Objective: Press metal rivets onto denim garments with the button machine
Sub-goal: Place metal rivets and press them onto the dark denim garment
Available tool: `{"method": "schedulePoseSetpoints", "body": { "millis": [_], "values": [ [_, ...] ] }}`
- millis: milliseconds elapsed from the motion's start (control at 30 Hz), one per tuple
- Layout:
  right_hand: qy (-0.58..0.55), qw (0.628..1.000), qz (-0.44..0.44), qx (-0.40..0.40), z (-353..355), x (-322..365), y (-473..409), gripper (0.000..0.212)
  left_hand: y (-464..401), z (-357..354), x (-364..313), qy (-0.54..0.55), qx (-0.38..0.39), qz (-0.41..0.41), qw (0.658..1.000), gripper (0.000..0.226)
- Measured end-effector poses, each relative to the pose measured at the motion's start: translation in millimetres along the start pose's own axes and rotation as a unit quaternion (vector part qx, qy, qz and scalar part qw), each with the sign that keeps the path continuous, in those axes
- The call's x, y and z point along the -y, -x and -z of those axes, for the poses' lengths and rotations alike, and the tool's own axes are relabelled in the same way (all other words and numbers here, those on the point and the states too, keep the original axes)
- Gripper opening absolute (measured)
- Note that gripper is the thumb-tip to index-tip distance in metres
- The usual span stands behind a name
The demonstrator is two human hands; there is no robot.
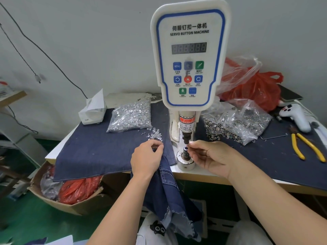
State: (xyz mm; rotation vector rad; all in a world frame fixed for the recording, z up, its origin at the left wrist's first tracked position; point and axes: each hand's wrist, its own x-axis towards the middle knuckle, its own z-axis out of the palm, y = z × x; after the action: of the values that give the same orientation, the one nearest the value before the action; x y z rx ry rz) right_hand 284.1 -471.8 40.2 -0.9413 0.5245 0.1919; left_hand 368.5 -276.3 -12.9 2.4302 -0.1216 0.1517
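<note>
The white servo button machine stands at the table's middle, its punch above the lower die. My left hand pinches small metal rivets beside a loose pile of rivets and rests on the denim garment, which hangs off the table edge. My right hand is just right of the die, its thumb and forefinger pinching a small rivet piece close under the punch.
A bag of silver rivets and a tissue box lie at the left on dark denim cloth. Bags of ring parts, yellow pliers, a white controller and red bags sit right. A cardboard box sits below.
</note>
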Motion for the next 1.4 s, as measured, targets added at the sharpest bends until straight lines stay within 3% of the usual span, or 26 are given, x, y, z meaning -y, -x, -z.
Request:
{"method": "schedulePoseSetpoints", "body": {
  "millis": [233,367,500,633,667,733,800,867,1033,1200,1400],
  "values": [
    [-0.025,0.999,-0.009,0.022,0.0,-0.2,4.6,0.011,3.2,1.1,-0.5,0.012,-0.007,-0.006,1.000,0.014],
    [-0.021,0.999,-0.001,0.037,-0.8,0.1,6.1,0.019,5.3,4.5,-0.4,0.063,-0.003,-0.023,0.998,0.012],
    [-0.023,0.998,0.007,0.053,1.9,1.6,9.0,0.013,13.3,11.7,-2.6,0.126,0.012,-0.034,0.991,0.013],
    [0.088,0.993,0.081,0.012,12.6,-1.2,12.8,0.017,30.5,15.1,-13.0,0.176,0.055,-0.049,0.982,0.010],
    [0.156,0.978,0.135,-0.021,15.3,-3.7,13.8,0.015,35.1,15.8,-16.2,0.193,0.069,-0.048,0.978,0.010],
    [0.307,0.912,0.262,-0.074,18.6,-9.9,17.6,0.010,43.3,16.9,-23.5,0.227,0.104,-0.038,0.968,0.013],
    [0.422,0.831,0.355,-0.071,18.1,-17.7,20.9,0.012,49.2,17.6,-30.5,0.261,0.138,-0.024,0.955,0.014],
    [0.463,0.790,0.398,-0.052,15.4,-25.0,23.1,0.016,53.0,19.8,-36.6,0.286,0.168,-0.013,0.943,0.016],
    [0.462,0.764,0.448,-0.048,13.5,-31.1,22.3,0.018,56.0,26.4,-42.2,0.314,0.215,0.025,0.924,0.020],
    [0.501,0.708,0.495,-0.052,12.9,-31.6,20.9,0.013,54.9,29.8,-40.9,0.329,0.253,0.059,0.908,0.020],
    [0.531,0.705,0.461,-0.094,15.9,-15.2,6.3,0.006,52.0,26.6,-33.2,0.331,0.202,0.071,0.919,0.023]
  ]
}}
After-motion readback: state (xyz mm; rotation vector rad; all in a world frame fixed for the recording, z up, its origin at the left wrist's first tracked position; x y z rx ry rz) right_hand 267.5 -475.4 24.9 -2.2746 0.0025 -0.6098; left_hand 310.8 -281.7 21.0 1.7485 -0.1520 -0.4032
